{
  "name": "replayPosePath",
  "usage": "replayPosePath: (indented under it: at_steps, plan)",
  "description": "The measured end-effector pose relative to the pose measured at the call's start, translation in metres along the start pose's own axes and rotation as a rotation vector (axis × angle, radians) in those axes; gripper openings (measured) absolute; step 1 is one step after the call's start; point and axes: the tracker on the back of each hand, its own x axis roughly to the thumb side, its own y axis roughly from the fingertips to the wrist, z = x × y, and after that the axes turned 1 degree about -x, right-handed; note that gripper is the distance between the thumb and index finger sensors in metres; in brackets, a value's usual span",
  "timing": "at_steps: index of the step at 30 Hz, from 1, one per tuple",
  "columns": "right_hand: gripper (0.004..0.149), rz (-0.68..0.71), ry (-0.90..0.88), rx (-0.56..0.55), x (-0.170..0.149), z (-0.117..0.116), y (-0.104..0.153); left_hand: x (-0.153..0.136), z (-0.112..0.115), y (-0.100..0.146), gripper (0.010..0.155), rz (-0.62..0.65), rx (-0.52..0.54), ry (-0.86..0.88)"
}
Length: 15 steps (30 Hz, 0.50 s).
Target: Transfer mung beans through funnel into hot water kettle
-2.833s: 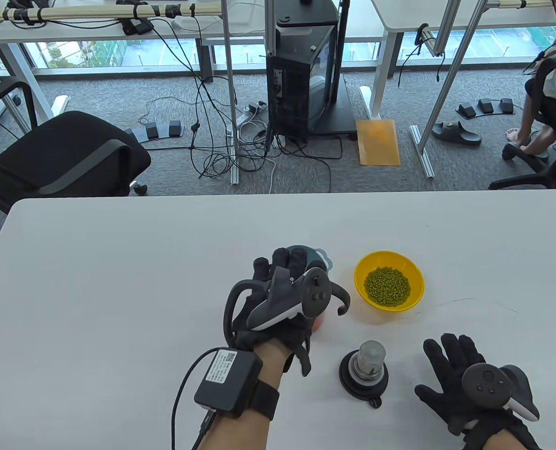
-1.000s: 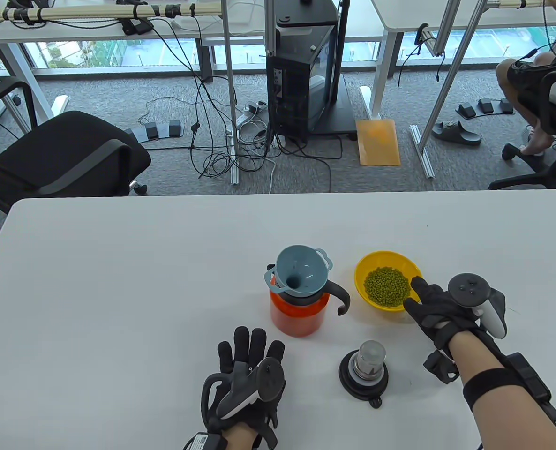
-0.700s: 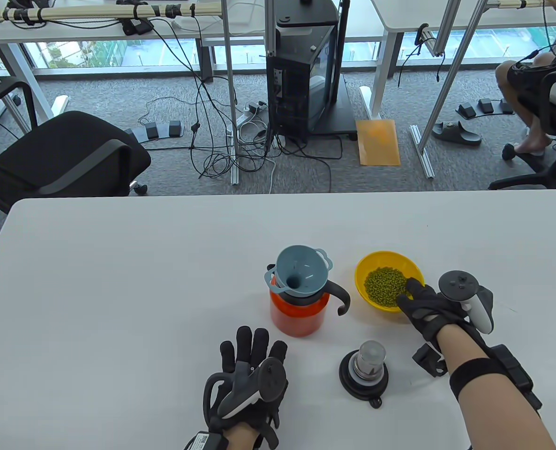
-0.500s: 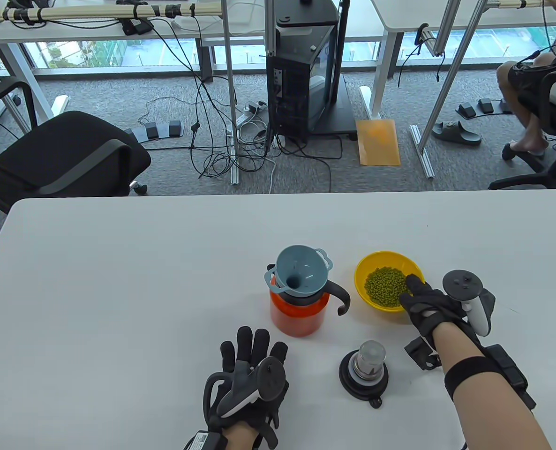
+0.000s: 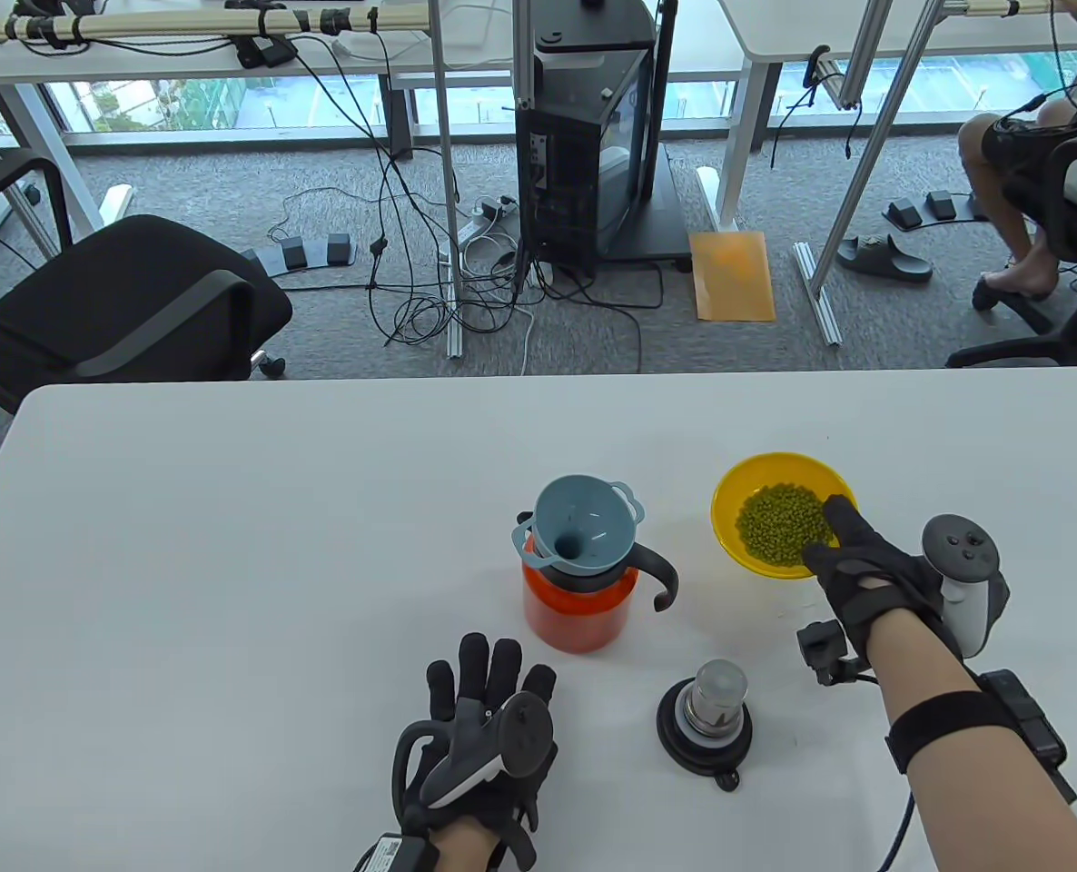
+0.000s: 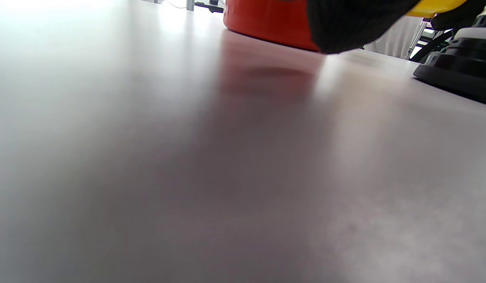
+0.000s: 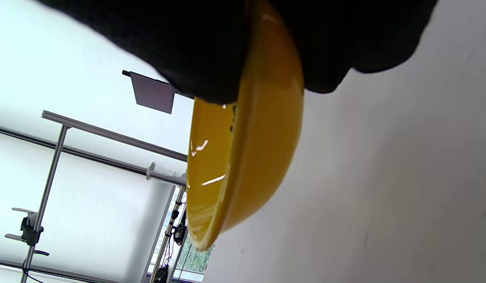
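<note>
— What do we get from the table view?

— We see our right hand (image 5: pixel 870 581) gripping the near-right rim of the yellow bowl (image 5: pixel 743 556), thumb lying inside over the mung beans (image 5: pixel 779 522). The bowl sits to the right of the orange kettle (image 5: pixel 578 607), well apart from it, and the blue funnel (image 5: pixel 584 529) stands in the kettle's mouth. Our left hand (image 5: pixel 482 740) lies flat on the white table (image 5: pixel 230 563) near the front edge, fingers spread, gripping nothing. The black lid (image 5: pixel 705 718) rests on the table between the two hands.

— And the right wrist view?

— There we learn what the table view cannot tell us: the bowl (image 7: pixel 243 165) is clear of the tabletop, with the rim pinched between dark gloved fingers (image 7: pixel 187 51) on either side (the beans themselves are hidden from this angle).

— The left wrist view?

— Low across the table (image 6: pixel 187 177). We see the kettle's orange base (image 6: pixel 266 21) standing on the surface, one gloved fingertip (image 6: pixel 345 23) hanging in front of it, and the lid (image 6: pixel 459 59) at the right edge. It confirms the kettle's footing, which the overhead camera only implies.
</note>
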Motion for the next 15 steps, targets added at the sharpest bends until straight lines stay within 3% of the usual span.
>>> replayPosePath:
  at_steps: [7,15]
  plan:
    - [0.082,0.120,-0.030,0.083,0.061,-0.009,0.013,0.000,0.000,0.000,0.080,0.005,0.006,-0.002]
    - [0.083,0.210,-0.017,0.152,0.116,-0.037,0.030,0.001,0.000,0.000,0.080,0.009,0.007,0.002]
